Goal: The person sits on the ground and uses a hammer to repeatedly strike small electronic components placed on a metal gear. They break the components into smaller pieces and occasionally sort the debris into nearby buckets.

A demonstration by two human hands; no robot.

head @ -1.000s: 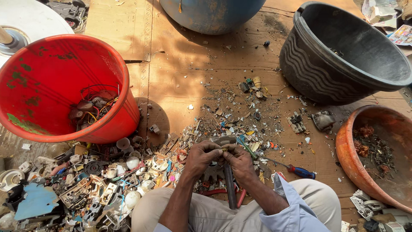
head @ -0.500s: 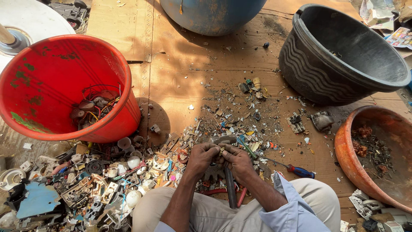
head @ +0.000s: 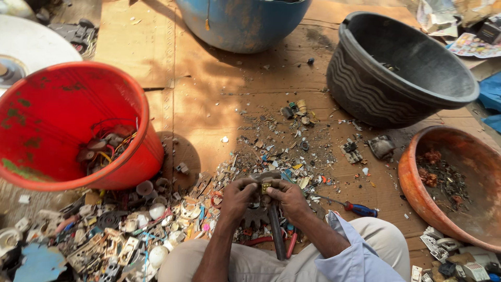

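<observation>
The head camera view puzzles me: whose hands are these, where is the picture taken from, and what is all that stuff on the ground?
There is no machine here. A person wears a camera on the head, so you look down at their own arms and knees. The left hand and right hand meet on a small brass-coloured part, above a dark hammer-like tool between the knees. On the cardboard floor lie broken electrical scraps and a screwdriver. Around stand a red bucket with wires, a black basin, a blue tub and an orange bowl.
</observation>
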